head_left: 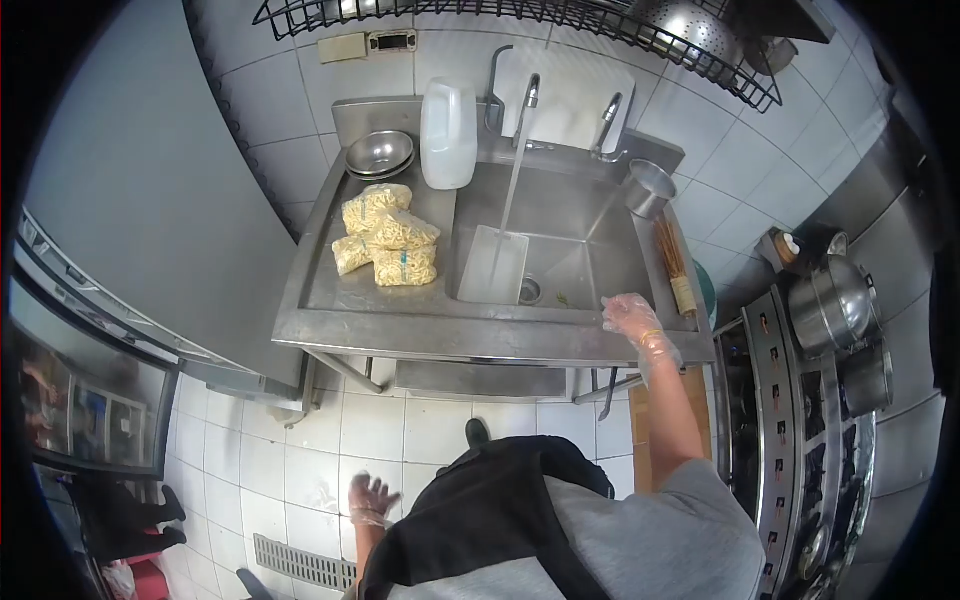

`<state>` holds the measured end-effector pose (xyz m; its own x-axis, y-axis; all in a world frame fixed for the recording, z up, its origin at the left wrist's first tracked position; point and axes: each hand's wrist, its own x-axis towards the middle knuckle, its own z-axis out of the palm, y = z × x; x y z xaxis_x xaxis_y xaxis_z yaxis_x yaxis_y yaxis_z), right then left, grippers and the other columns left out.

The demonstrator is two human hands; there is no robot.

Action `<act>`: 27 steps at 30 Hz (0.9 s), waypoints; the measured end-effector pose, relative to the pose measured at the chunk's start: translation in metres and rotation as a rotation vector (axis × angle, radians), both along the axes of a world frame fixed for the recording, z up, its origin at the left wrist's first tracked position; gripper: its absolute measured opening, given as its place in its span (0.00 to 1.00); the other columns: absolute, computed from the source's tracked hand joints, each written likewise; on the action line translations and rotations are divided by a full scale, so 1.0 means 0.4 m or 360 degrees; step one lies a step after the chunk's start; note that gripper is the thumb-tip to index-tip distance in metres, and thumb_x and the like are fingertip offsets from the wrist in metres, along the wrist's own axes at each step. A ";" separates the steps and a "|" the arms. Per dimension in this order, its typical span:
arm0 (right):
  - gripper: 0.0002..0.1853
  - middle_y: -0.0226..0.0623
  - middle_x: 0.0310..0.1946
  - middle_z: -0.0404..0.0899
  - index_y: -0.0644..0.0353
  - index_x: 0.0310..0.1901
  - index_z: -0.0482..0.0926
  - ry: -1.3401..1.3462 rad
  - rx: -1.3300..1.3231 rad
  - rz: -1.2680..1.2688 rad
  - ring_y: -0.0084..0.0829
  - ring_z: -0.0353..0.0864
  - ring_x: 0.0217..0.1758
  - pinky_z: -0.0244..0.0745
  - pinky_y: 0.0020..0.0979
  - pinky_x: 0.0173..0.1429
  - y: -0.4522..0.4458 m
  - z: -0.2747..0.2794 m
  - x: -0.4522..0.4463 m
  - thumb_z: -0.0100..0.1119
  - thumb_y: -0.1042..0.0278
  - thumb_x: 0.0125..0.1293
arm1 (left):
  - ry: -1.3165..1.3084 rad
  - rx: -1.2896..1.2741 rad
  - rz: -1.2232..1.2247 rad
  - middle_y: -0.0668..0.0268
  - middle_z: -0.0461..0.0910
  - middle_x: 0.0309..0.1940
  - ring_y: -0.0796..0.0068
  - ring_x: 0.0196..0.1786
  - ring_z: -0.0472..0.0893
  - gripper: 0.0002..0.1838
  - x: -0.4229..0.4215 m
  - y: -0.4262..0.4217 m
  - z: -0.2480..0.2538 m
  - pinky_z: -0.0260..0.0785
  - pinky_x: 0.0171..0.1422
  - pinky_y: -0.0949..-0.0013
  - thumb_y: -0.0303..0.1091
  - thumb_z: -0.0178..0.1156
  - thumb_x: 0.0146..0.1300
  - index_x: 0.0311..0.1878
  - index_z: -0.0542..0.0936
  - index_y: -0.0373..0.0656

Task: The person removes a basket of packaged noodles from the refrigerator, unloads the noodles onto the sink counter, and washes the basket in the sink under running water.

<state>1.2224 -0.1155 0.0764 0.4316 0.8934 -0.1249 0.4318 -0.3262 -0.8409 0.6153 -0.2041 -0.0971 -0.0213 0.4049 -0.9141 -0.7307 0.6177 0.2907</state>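
Observation:
My right hand (632, 318), in a clear plastic glove, is over the front right rim of the steel sink (560, 215); its fingers are curled together and whatever they may hold is too small to name. Low at my left side, away from the counter, my left hand (374, 497) has its fingers spread and holds nothing. Water runs from the left faucet (533, 92) onto a whitish rectangular container (494, 264) in the basin. Bags of noodles (404, 232) are piled on the drainboard left of the basin.
Behind the noodles stand metal bowls (380, 153) and a white plastic jug (448, 135). A metal pot (650, 188) and a bamboo whisk (675, 270) are at the sink's right edge. A wire rack (590, 25) hangs above; a stove (780, 440) is on the right.

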 end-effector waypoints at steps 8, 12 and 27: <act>0.17 0.47 0.44 0.76 0.64 0.41 0.80 -0.0092 -0.0267 -0.0119 0.41 0.76 0.49 0.70 0.35 0.55 -0.083 0.137 -0.029 0.59 0.60 0.54 | 0.2020 0.0463 -0.2564 0.55 0.77 0.42 0.53 0.47 0.76 0.13 -0.228 -0.229 -0.418 0.69 0.46 0.55 0.40 0.57 0.54 0.41 0.77 0.45; 0.18 0.48 0.44 0.77 0.64 0.40 0.80 -0.0091 -0.0004 -0.0082 0.43 0.74 0.52 0.67 0.37 0.58 -0.044 0.036 0.021 0.59 0.59 0.53 | 0.2047 0.0323 -0.2852 0.52 0.81 0.32 0.51 0.41 0.81 0.14 -0.230 -0.250 -0.392 0.72 0.42 0.57 0.44 0.58 0.52 0.32 0.81 0.43; 0.15 0.35 0.31 0.79 0.61 0.36 0.77 0.0348 -0.0003 0.0416 0.30 0.79 0.37 0.75 0.32 0.42 0.404 0.127 0.151 0.50 0.57 0.64 | 0.1890 0.0347 -0.2158 0.55 0.81 0.29 0.59 0.38 0.82 0.12 0.092 -0.185 -0.253 0.72 0.44 0.62 0.41 0.55 0.54 0.30 0.81 0.43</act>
<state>1.2826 0.0460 0.1271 0.1510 0.9699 -0.1913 0.3105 -0.2302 -0.9223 0.6520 -0.2781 -0.1983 -0.1404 0.7917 -0.5946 0.8237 0.4266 0.3735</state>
